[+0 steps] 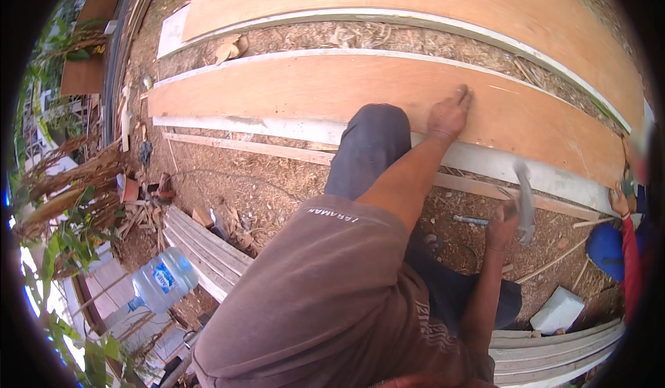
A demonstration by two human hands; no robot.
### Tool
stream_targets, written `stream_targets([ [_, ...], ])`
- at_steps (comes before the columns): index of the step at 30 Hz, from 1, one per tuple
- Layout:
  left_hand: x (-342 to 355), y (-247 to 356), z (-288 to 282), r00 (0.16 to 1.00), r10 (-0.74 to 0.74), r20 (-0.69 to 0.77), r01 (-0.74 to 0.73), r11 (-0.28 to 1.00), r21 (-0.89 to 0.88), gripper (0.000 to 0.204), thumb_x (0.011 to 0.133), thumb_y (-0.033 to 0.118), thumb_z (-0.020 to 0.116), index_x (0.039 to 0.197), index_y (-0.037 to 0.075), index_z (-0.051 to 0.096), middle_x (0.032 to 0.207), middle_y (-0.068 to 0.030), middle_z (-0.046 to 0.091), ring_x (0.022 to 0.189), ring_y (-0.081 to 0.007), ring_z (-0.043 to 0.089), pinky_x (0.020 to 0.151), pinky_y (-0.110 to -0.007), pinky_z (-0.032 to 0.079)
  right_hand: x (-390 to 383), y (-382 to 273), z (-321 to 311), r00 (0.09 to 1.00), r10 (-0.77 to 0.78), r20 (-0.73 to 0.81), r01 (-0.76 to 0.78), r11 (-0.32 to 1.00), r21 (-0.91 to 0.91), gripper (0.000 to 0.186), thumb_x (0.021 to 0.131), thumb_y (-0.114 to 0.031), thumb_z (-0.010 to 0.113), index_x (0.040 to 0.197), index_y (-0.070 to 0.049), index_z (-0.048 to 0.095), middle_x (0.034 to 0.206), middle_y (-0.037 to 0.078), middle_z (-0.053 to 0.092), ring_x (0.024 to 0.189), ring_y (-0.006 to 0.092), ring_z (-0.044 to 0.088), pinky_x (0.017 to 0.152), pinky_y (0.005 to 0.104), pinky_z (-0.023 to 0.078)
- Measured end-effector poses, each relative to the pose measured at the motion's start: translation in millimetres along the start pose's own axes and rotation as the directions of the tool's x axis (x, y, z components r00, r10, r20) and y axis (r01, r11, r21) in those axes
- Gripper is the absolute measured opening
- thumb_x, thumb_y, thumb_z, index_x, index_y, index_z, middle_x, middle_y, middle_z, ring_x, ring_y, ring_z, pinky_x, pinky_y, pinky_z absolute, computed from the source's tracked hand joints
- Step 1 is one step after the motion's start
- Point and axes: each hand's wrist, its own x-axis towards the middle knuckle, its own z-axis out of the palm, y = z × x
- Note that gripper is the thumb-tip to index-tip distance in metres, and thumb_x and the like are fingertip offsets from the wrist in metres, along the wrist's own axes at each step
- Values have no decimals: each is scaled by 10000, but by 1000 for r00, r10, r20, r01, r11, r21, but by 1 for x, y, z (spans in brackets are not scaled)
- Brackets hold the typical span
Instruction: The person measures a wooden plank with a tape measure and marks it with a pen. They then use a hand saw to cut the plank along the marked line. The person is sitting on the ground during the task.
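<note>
One jug [162, 280] is blue-labelled; the right hand [501, 227] holds a hammer [526, 206].

1 knee [374, 135] is blocking L hand [449, 116] from sliding left along nearer plywood board [263, 86]; rightward, open surface is stretching approx. to R end, where co-worker's hand [618, 200] is obstructing.

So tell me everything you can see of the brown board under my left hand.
The board is long, flat and orange-brown, like plywood, with small dark specks and pale marks. It lies lengthwise across the view, pale strips showing along its long edges; its bend probably comes from the lens. Your left hand rests on it, and your knee hides part of its near edge.
</note>
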Motion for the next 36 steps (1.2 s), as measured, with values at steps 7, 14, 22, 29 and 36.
stream_targets([
  [7,3,-2,2,998,-19,61,19,1000,-1,468,944,149,510,1404,222,559,1483,-48,546,864,-282,716,717,-422,598,10,-13,2,980,194,-31,-192,980,60,385,1018,-414,605,1152,-55,570,845,87,585,724,201,573,646,346,487],
  [14,12,15,-26,991,-109,73,112,993,-26,363,973,243,549,1327,248,628,1436,49,567,835,-231,725,691,-394,587,16,-15,5,974,193,120,-154,949,-273,311,990,-326,604,1086,-31,578,868,127,623,726,259,615,682,426,505],
  [22,7,9,-18,999,-43,-13,43,999,-19,341,988,231,540,1318,236,626,1398,44,584,814,-227,727,687,-389,586,2,-10,-14,988,-14,-152,76,907,415,306,989,-336,579,1082,-46,616,829,134,631,709,283,602,685,442,502],
  [29,21,11,-19,997,-28,-78,25,999,-33,328,991,229,541,1309,226,625,1398,28,580,812,-240,725,682,-395,587,10,-12,11,885,439,154,-309,801,-513,362,996,-388,575,1116,-47,598,779,156,619,713,298,612,671,459,498],
  [36,8,8,-13,999,-37,-22,36,997,-70,334,978,215,550,1303,212,624,1392,15,582,846,-247,726,694,-410,590,-8,-8,14,996,-62,-70,70,991,117,476,1021,-482,558,1148,-23,558,771,117,587,682,237,588,633,418,487],
])
